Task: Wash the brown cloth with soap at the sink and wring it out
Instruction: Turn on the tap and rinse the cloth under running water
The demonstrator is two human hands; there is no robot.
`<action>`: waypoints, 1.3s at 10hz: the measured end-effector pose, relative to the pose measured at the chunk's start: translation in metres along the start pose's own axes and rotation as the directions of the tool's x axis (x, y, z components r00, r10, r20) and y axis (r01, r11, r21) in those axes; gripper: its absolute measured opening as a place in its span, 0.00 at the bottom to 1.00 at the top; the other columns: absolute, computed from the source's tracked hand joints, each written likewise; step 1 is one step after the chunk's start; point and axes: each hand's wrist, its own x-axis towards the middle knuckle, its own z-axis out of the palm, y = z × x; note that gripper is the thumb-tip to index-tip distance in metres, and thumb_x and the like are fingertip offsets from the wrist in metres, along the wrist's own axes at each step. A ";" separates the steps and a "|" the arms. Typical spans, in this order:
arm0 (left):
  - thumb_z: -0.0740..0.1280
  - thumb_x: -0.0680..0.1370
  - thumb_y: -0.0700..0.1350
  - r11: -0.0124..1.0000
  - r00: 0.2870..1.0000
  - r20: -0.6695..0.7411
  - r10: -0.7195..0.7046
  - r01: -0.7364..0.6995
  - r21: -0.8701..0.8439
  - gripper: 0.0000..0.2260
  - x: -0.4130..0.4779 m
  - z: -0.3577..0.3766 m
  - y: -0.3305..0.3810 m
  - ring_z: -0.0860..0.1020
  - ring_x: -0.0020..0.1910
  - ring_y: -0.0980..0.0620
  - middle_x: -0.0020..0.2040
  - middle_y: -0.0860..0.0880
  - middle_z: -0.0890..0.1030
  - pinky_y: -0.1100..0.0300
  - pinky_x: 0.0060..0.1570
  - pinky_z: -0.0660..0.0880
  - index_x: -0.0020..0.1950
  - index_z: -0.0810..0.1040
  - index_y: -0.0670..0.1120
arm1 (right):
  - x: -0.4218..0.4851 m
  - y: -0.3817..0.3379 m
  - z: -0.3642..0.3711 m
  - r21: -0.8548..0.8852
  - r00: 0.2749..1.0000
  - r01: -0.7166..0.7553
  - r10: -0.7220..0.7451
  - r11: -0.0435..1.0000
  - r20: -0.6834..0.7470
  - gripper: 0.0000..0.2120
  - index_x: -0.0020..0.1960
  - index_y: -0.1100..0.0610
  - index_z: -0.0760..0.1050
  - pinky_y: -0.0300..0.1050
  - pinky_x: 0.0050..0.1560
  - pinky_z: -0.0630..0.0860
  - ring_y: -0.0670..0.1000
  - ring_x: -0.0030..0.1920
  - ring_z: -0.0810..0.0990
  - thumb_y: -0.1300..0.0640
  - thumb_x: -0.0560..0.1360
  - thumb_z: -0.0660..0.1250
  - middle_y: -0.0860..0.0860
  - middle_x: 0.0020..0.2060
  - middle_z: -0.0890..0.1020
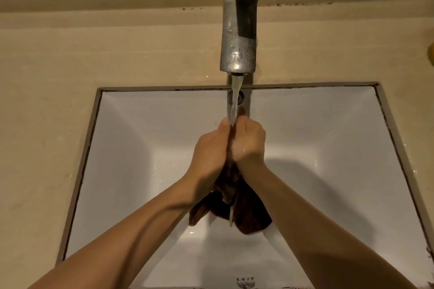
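Observation:
The brown cloth [244, 209] is bunched between both hands over the white sink [131, 138]. My left hand [209, 152] and my right hand [249, 143] press together around its upper part, fingers closed. The cloth's wet lower part hangs below the wrists, with a small white tag showing. Water runs from the metal tap [239, 26] in a thin stream [234, 101] onto the top of my hands and the cloth. No soap is visible.
A beige countertop [58, 58] surrounds the rectangular sink. The overflow hole [240, 96] sits in the sink's back wall behind the stream. A yellow object [431, 54] shows at the right edge of the counter.

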 end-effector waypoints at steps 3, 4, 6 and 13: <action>0.63 0.78 0.48 0.841 0.979 0.150 -0.141 0.198 -0.503 0.12 0.023 -0.032 0.008 0.80 0.43 0.46 0.42 0.41 0.81 0.51 0.51 0.78 0.48 0.78 0.38 | 0.000 0.029 -0.046 -0.060 0.799 0.303 -0.219 0.951 0.561 0.09 0.53 0.52 0.70 0.35 0.41 0.76 0.40 0.40 0.78 0.56 0.74 0.67 0.47 0.42 0.77; 0.63 0.79 0.42 0.921 0.992 0.101 -0.070 0.103 -0.376 0.09 0.022 -0.036 0.003 0.81 0.46 0.49 0.48 0.43 0.81 0.57 0.46 0.80 0.55 0.77 0.40 | 0.005 0.025 -0.061 0.028 0.858 0.291 -0.274 0.956 0.435 0.10 0.52 0.46 0.70 0.34 0.47 0.76 0.40 0.46 0.78 0.59 0.76 0.65 0.45 0.46 0.78; 0.56 0.80 0.57 0.999 0.998 0.042 -0.039 0.038 0.032 0.17 0.019 -0.032 -0.005 0.81 0.51 0.48 0.49 0.47 0.83 0.51 0.54 0.77 0.51 0.81 0.49 | -0.004 -0.001 -0.055 0.217 0.901 0.220 -0.283 0.951 0.330 0.08 0.53 0.45 0.71 0.33 0.49 0.75 0.40 0.47 0.78 0.57 0.80 0.57 0.43 0.47 0.78; 0.52 0.81 0.58 0.969 0.998 -0.059 -0.031 0.016 -0.246 0.24 0.005 0.006 0.012 0.83 0.44 0.49 0.43 0.43 0.84 0.56 0.48 0.80 0.47 0.82 0.46 | -0.022 0.008 -0.010 -0.006 0.934 0.338 -0.336 0.941 -0.119 0.15 0.45 0.54 0.74 0.42 0.41 0.77 0.48 0.37 0.79 0.48 0.81 0.53 0.50 0.35 0.79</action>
